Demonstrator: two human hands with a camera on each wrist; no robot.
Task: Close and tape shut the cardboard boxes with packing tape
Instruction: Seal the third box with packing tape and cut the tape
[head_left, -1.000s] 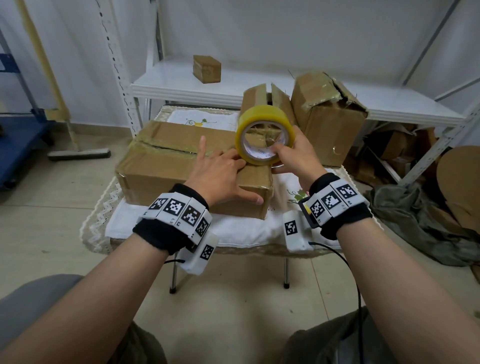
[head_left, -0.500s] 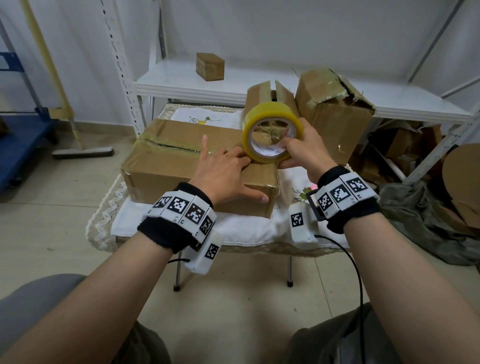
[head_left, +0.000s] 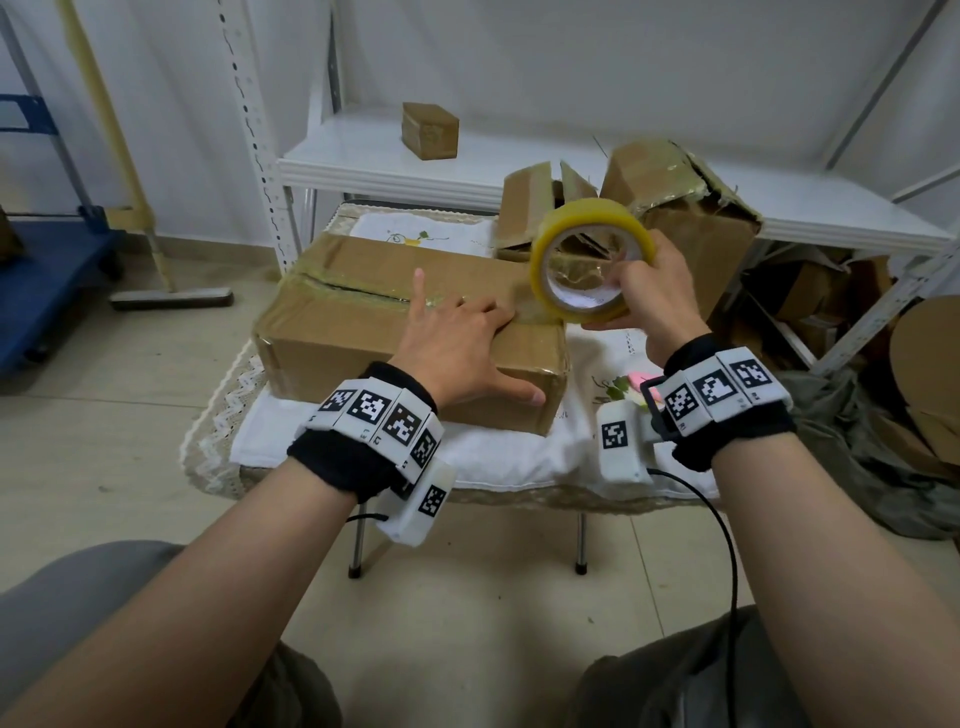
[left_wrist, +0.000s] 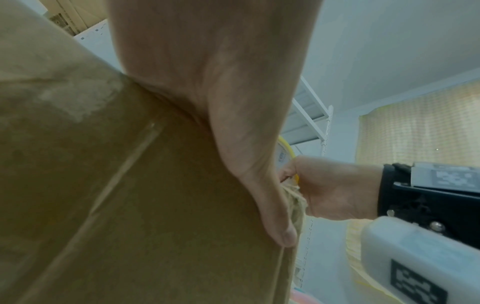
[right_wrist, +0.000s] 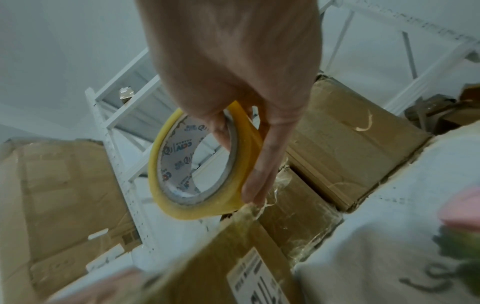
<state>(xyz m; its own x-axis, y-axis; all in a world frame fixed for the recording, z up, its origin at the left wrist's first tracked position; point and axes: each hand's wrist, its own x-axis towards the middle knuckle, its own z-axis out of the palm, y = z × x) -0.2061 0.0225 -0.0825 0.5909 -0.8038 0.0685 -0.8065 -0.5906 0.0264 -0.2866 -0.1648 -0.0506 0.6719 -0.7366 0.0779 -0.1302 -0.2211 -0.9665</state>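
A large brown cardboard box lies closed on the small cloth-covered table, with a taped seam along its top. My left hand lies flat on the box top near its right end, fingers straight, thumb over the front edge. My right hand grips a yellow roll of packing tape just off the box's right end, fingers through the core. A strip of clear tape runs from the roll onto the box top.
Two more cardboard boxes stand behind: a small open-flapped one and a taller battered one. A tiny box sits on the white shelf. A broom and blue cart are left; cardboard scraps right.
My right hand has carried the tape roll to the right, away from the left hand, drawing tape out over the box's right end. The left hand stays flat on the box.
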